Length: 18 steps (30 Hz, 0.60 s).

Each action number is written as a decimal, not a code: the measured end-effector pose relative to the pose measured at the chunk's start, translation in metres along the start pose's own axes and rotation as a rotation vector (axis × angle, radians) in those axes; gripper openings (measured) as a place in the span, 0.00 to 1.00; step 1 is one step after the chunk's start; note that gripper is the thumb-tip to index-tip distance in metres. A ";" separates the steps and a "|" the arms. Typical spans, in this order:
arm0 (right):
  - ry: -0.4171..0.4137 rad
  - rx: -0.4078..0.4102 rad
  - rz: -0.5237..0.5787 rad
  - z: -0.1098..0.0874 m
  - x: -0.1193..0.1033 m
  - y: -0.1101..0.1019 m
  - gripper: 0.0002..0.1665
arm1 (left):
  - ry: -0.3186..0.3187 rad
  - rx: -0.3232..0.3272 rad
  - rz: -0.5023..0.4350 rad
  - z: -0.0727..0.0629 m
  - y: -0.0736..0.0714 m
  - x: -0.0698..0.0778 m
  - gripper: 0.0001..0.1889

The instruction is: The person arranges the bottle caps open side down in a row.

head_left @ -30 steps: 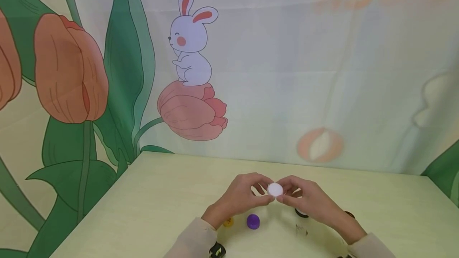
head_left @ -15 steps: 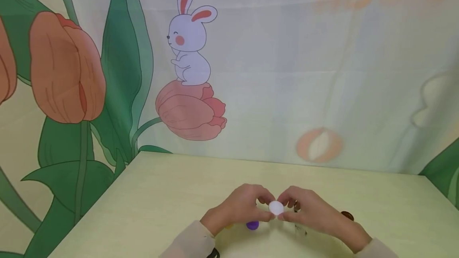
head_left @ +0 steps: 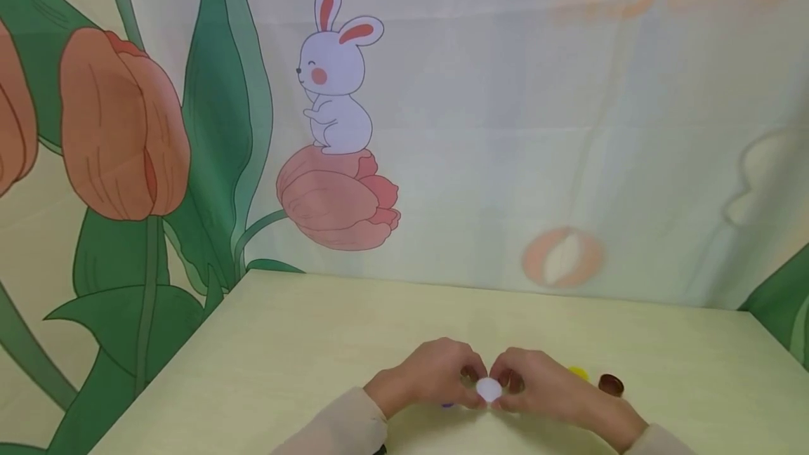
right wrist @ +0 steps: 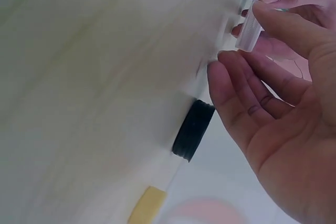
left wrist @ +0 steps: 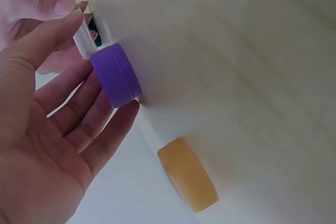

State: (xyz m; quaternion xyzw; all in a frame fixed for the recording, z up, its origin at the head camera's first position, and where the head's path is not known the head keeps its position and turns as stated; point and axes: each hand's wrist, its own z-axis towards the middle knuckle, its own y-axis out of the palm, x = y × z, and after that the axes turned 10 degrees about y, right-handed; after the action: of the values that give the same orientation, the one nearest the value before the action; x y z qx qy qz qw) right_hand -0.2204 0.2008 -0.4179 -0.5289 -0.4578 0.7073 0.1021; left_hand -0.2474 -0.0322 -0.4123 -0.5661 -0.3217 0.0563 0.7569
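A white ribbed bottle cap (head_left: 489, 390) is pinched between both hands, low over the table, its round flat face showing in the head view. My left hand (head_left: 439, 374) grips one side with thumb and fingertips, and my right hand (head_left: 540, 385) grips the other. Seen edge-on in the right wrist view, the white cap (right wrist: 249, 31) looks translucent. A purple ribbed cap (left wrist: 116, 75) stands on the table right by the lower fingers of my left hand (left wrist: 47, 124); in the head view that hand mostly hides it. A black cap (right wrist: 193, 129) lies near my right hand's (right wrist: 278, 103) fingertips.
A brown cap (head_left: 611, 385) and a yellow cap (head_left: 578, 373) lie beyond the right forearm. An orange-yellow cap (left wrist: 188, 175) rests near the left hand. A dark thing (head_left: 380, 449) peeks out beside the left sleeve. A printed curtain (head_left: 442, 125) hangs behind the table (head_left: 316, 314).
Both hands have come down and nearer with the white cap between them. The purple cap is now mostly covered, and the yellow cap at the right has come into view.
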 end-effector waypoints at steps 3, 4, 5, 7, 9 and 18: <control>0.004 -0.002 -0.012 0.001 0.002 0.002 0.15 | -0.004 -0.017 0.058 0.001 0.002 0.001 0.14; 0.008 -0.003 -0.017 0.001 0.003 0.003 0.15 | -0.005 -0.019 0.087 0.002 0.003 0.001 0.14; 0.011 -0.003 -0.022 0.001 0.003 0.003 0.15 | -0.004 -0.022 0.114 0.002 0.003 0.002 0.14; 0.011 -0.002 -0.040 0.002 0.004 0.004 0.16 | -0.004 -0.027 0.165 0.003 0.004 0.003 0.15; 0.001 -0.001 -0.061 0.002 0.005 0.004 0.15 | -0.004 -0.036 0.204 0.003 0.004 0.004 0.15; 0.018 -0.031 -0.043 0.000 0.003 0.000 0.16 | -0.014 -0.058 0.215 0.002 0.002 0.008 0.18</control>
State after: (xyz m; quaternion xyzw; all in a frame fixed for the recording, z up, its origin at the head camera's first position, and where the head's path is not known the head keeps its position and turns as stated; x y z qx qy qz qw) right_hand -0.2218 0.2028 -0.4198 -0.5268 -0.4791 0.6929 0.1132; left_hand -0.2413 -0.0259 -0.4107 -0.6187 -0.2661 0.1318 0.7274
